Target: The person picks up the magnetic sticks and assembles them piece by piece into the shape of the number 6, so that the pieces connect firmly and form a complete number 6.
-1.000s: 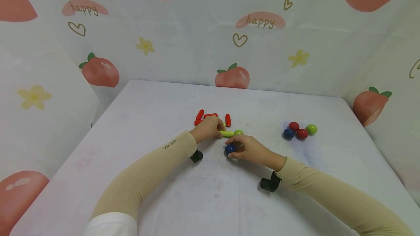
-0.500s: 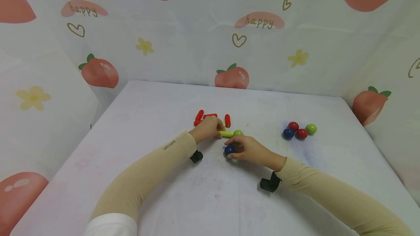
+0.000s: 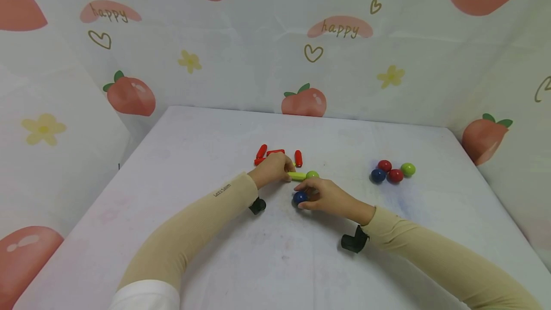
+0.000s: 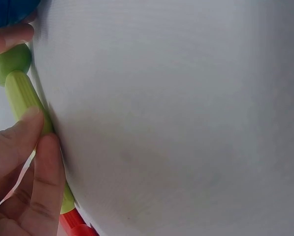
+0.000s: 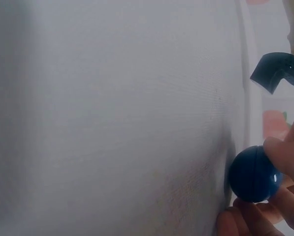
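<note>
My left hand [image 3: 273, 167] pinches a yellow-green ribbed stick [image 4: 24, 96] between thumb and forefinger, low over the white table. One end of the stick meets a green ball [image 3: 313, 174]; in the left wrist view its other end lies by a red stick [image 4: 73, 221]. Just nearer to me, my right hand [image 3: 328, 197] holds a dark blue ball [image 3: 300, 198] at or close to the table surface. Thumb and fingers curl round that ball [image 5: 255, 174] in the right wrist view. Several red sticks [image 3: 299, 158] lie beyond and around my left hand, which partly hides them.
To the right on the white-covered table [image 3: 241, 262] sits a group of loose balls: two red ones [image 3: 395, 175], a blue one [image 3: 378, 175] and a green one [image 3: 408, 169]. A printed cloth backdrop [image 3: 249, 37] rises behind the table and at its sides.
The blue ball in my right hand has shifted slightly to the left. My left hand stays in place on the yellow-green stick.
</note>
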Motion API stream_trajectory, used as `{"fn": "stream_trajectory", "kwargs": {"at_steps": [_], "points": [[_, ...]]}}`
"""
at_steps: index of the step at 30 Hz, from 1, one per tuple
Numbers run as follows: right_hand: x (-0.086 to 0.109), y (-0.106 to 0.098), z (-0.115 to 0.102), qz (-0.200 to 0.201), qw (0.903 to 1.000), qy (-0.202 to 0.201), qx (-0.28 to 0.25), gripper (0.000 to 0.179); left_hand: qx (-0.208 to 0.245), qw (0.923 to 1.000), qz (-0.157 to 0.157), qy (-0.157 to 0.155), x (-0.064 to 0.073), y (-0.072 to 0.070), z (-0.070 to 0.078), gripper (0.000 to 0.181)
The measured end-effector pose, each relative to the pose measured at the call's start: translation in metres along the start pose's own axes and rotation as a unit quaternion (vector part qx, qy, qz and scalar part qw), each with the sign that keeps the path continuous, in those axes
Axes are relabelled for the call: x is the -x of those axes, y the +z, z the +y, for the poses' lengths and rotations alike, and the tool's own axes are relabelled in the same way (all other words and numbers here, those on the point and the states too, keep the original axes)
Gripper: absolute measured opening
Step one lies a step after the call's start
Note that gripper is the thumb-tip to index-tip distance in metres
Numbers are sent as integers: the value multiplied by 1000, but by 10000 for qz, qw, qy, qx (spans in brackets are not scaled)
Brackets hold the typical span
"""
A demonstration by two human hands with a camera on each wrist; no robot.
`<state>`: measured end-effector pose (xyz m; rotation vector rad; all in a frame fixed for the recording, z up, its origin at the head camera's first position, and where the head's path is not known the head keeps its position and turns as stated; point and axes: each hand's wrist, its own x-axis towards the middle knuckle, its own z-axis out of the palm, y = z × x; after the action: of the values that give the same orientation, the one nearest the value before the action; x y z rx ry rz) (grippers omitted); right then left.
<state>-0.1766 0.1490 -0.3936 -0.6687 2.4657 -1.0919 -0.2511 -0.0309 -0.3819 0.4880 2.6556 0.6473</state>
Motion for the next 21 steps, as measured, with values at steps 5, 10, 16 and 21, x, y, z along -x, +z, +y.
{"fn": "stream_trajectory", "kwargs": {"at_steps": [5, 10, 16, 21], "points": [[1, 0, 0, 15, 10000, -8, 57, 41, 14, 10000, -7, -7, -1, 0, 0, 17], [1, -1, -2, 18, 10000, -18, 66, 41, 9, 10000, -7, -7, -1, 0, 0, 16], [0, -4, -4, 22, 10000, 11, 91, 43, 2, 10000, -3, 17, 1, -1, 0, 15], [1, -14, -11, 142, 9998, 1, 140, 42, 52, 10000, 5, 74, 3, -2, 1, 16]]}}
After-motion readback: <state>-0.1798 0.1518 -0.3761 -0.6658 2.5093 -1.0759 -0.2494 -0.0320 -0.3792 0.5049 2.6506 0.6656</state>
